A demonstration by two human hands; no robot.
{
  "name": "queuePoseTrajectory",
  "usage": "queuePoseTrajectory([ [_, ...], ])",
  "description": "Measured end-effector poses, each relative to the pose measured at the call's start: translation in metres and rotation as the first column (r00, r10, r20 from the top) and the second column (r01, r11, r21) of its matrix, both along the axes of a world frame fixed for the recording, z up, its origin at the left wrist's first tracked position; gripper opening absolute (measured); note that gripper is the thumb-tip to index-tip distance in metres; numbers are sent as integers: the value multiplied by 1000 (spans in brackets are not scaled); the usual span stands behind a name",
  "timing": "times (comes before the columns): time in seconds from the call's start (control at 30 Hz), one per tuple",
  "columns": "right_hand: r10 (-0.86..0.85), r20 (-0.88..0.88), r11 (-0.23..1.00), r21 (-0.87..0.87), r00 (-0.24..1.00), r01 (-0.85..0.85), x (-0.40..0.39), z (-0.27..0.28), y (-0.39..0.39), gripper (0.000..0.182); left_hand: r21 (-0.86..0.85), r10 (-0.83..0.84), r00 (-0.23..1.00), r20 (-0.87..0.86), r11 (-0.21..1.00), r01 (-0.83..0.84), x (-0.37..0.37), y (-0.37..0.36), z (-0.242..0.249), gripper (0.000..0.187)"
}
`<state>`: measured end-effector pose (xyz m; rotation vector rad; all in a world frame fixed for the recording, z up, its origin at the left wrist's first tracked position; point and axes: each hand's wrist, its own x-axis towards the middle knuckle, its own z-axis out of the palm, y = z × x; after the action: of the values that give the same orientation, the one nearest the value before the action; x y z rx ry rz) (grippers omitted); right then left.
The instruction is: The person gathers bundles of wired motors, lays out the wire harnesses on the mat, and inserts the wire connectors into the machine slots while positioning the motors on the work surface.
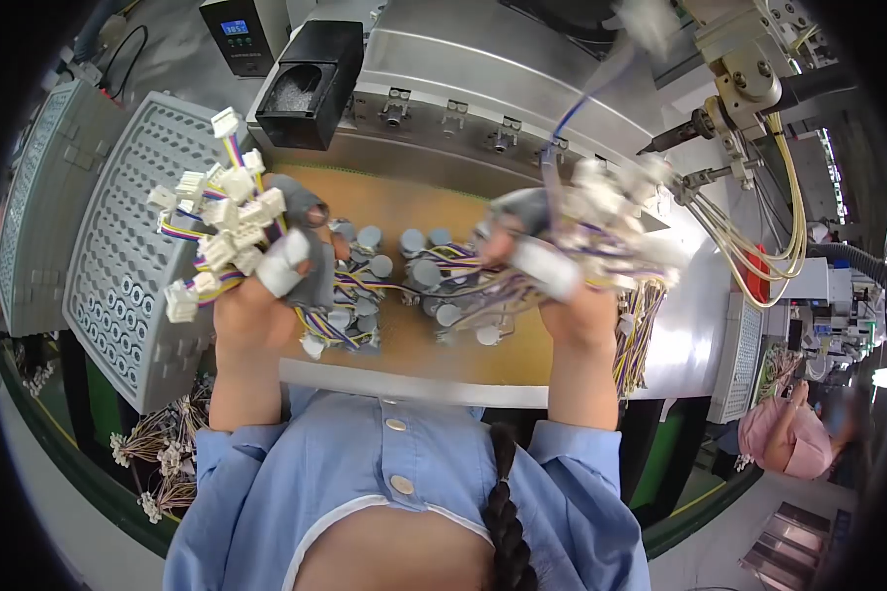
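Lying at left of frame, a tray (133, 231) neighbours a wire bundle (224, 215) at centre left, clasped by the left hand (301, 261). Mid-frame, a lead (399, 289) seems to cross toward another bundle (606, 227), blurred, at centre right, clasped by the right hand (537, 251). The hands are apart; pulling wider could strain or tangle that lead.

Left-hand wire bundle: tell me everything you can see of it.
The wire bundle is gripped in the left hand, above the left part of the brown mat. A cluster of white, plastic-looking connectors fans out on the outer side, overlapping the grey tray in view; contact there can't be judged. Thin yellow, purple and white wires emerge on the inner side, leading towards round grey end pieces. The middle is hidden by the fingers; the count is unclear.
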<state>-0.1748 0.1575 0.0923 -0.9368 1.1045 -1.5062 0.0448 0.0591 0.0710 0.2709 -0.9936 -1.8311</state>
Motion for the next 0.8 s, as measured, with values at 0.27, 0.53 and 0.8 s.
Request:
queuePoseTrajectory([
  [0.27, 20, 403, 994, -102, 915, 24, 1, -26, -10, 28, 436, -305, 952, 26, 860, 264, -42, -1, -42, 45],
  [0.53, -69, 361, 995, -42, 930, 90, 8, 12, -2, 32, -527, 333, 454, 827, 741, 416, -52, 17, -27, 38],
  [0.8, 237, 315, 970, -138, 919, -202, -14, 30, -7, 28, 90, -174, 732, 658, 984, 152, -19, -25, -14, 45],
])
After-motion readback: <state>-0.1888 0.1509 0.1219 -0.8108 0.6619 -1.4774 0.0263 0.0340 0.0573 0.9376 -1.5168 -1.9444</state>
